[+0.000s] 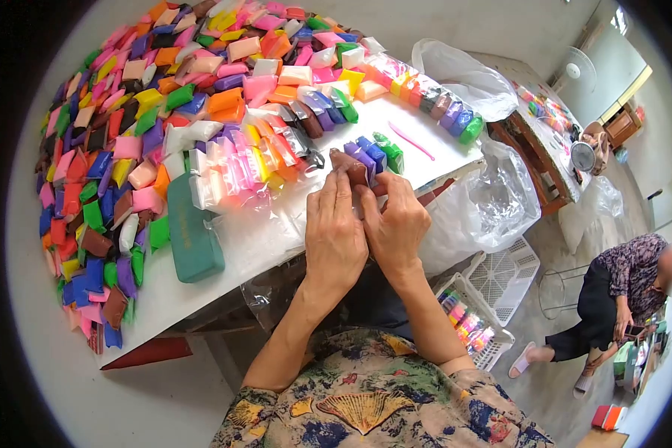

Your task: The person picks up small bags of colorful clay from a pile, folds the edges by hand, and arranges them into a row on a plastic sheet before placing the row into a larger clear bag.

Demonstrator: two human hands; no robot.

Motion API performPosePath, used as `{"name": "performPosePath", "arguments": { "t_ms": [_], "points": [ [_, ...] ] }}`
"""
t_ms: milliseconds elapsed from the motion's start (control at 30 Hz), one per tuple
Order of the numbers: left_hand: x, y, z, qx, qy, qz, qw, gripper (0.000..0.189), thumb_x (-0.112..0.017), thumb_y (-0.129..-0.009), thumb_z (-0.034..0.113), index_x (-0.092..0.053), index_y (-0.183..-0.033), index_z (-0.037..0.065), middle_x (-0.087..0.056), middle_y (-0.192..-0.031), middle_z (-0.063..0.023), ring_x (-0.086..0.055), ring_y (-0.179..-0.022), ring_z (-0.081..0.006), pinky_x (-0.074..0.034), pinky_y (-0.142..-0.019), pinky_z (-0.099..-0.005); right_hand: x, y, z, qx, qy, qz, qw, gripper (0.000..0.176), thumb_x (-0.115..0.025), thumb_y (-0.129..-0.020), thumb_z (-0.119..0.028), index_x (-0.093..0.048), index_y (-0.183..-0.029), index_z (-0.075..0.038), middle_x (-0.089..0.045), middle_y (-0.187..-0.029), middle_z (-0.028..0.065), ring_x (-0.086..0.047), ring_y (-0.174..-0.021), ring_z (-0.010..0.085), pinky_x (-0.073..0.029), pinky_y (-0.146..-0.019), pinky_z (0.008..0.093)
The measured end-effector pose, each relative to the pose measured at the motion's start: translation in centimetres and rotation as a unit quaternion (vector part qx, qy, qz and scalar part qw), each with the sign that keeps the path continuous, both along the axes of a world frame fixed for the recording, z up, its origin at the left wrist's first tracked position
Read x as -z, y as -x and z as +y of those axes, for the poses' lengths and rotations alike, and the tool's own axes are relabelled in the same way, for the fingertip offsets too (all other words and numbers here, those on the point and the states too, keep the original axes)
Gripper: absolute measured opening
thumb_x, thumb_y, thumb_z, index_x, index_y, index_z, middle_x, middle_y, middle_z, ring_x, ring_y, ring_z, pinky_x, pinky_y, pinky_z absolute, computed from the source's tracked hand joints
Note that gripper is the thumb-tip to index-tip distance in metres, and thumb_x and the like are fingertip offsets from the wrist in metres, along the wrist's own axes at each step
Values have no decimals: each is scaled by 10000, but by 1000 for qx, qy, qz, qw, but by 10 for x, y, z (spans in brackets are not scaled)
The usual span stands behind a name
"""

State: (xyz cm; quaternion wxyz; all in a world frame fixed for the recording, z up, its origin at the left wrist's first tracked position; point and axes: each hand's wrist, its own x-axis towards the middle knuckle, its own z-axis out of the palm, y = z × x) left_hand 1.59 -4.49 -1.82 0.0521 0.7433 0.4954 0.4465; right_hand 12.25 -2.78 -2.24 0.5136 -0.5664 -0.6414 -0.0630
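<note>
My left hand point(334, 231) is closed over a brown clay packet point(349, 164) near the table's front edge, with its fingers on top. My right hand point(393, 224) presses in from the other side, its thumb and curled fingers at the same packet. Part of the packet is hidden under the fingers. Just beyond it, a purple packet point(360, 158), a blue packet point(373, 153) and a green packet point(389, 152) stand in a row. To the left lies a clear-wrapped row of packets point(239, 160) in several colours.
A big heap of coloured packets point(149, 112) covers the table's left and back. Near the front stands a green case point(190, 231). A pink tool point(412, 140), a long wrapped row point(425, 97) and plastic bags point(493, 201) lie rightward. A person point(620, 299) sits at far right.
</note>
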Motion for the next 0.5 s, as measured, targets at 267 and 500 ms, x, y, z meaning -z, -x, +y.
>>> {"name": "performPosePath", "arguments": {
  "t_ms": [267,500],
  "points": [
    [-15,5,-3,24,45,-7,999,471,-500,-913,44,-450,-1339,-151,-521,-1302,-307,-488,-1184,-437,-375,-1045,-482,-15,-10,-17,-27,15,45,998,185,-722,-847,-150,-647,-972,-36,-654,-825,104,-649,-681,290,-499,-596,382],
    [-8,3,4,3,19,0,1000,471,-519,-902,36,-458,-1337,-132,-545,-1271,-290,-504,-1149,-435,-392,-1020,-482,-79,-20,2,-74,-42,24,996,152,-735,-831,-137,-658,-905,-28,-650,-774,107,-618,-617,280,-481,-581,383]
  ]
}}
